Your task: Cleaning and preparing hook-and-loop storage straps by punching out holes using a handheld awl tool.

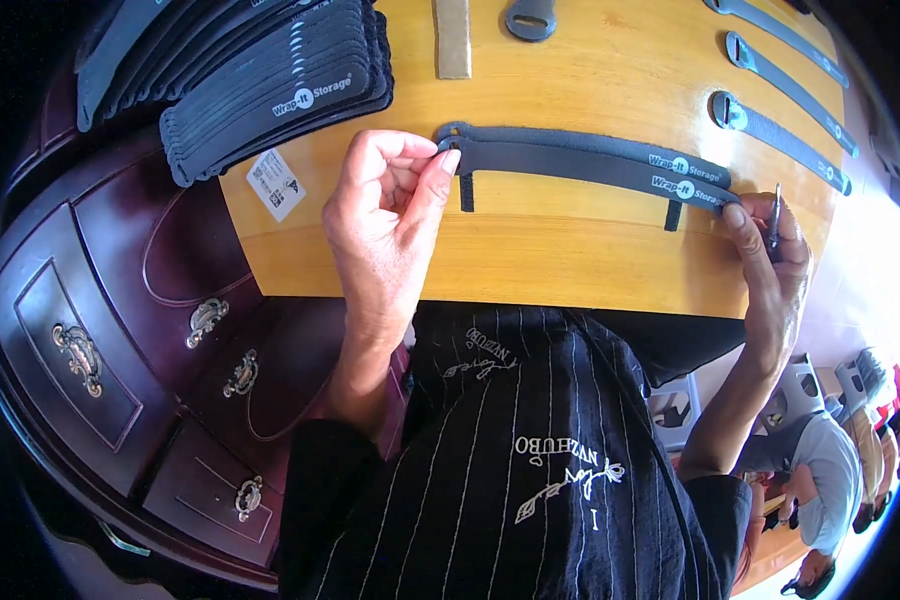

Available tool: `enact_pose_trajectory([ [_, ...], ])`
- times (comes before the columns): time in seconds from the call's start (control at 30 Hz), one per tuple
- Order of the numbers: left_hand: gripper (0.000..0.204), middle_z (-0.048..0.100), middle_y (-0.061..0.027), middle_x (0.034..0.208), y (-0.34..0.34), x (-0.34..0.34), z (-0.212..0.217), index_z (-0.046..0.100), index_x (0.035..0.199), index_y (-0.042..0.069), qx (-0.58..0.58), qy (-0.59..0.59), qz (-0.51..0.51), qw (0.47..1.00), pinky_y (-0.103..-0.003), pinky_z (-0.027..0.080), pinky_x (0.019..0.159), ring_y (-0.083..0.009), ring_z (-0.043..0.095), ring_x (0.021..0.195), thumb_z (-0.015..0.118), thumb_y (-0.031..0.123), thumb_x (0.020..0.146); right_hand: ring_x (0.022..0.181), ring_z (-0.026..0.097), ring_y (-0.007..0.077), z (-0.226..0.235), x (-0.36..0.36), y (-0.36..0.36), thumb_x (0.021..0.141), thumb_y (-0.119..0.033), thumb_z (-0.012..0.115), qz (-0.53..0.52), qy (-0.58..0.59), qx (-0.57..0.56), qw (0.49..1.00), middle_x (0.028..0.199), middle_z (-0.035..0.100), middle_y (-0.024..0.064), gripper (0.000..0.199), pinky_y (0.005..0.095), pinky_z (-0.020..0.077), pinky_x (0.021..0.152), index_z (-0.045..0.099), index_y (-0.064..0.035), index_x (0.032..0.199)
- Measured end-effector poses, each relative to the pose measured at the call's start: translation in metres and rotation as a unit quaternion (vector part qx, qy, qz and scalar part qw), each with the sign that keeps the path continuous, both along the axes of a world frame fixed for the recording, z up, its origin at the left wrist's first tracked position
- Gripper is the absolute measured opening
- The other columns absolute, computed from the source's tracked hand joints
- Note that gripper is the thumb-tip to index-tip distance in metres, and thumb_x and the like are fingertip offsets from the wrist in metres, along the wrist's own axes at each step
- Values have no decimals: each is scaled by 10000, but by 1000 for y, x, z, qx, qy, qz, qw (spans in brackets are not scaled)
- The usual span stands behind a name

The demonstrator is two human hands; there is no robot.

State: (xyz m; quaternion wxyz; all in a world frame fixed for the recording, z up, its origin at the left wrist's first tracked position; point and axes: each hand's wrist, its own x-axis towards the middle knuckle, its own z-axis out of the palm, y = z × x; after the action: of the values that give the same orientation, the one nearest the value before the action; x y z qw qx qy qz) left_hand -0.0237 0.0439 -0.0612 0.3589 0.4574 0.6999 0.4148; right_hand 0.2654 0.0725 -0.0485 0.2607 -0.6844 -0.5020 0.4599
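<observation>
Two long dark grey storage straps (570, 168) with printed right ends lie across the wooden table, one just behind the other. My left hand (385, 205) pinches the slotted left end of the nearer strap between thumb and forefinger. At the other end, my right hand (770, 250) holds the same strap between thumb and fingers. A slim metal object (776, 215) sticks up among the right hand's fingers; its kind I cannot make out. Two short black strips, a left one (467, 193) and a right one (673, 215), show from beneath the straps.
Stacks of similar straps (270, 100) fill the back left, beside a white label (275, 185). Several single straps (785, 140) lie at the right. A beige strip (453, 40) and another strap end (530, 20) are at the back. Dark wooden drawers (80, 360) stand left; people (820, 480) sit lower right.
</observation>
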Motion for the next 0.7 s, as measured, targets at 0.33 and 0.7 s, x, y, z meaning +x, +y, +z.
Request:
enact_pose_trajectory([
  [0.33,154,570,1,704,2,1,1,534,876,0,-1,11,-3,1000,-154,417,548,-9,503,588,673,-27,817,647,433,26,0,-3,3,822,-193,720,-8,0,-2,1000,716,566,-55,187,190,340,606,661,-40,911],
  [0.7,132,525,23,736,4,9,-2,532,885,29,-22,12,-1,1000,-160,389,569,-13,472,630,650,-8,839,565,418,26,8,-7,3,810,-163,722,-30,5,-8,1000,624,517,-54,143,192,327,511,652,-39,817],
])
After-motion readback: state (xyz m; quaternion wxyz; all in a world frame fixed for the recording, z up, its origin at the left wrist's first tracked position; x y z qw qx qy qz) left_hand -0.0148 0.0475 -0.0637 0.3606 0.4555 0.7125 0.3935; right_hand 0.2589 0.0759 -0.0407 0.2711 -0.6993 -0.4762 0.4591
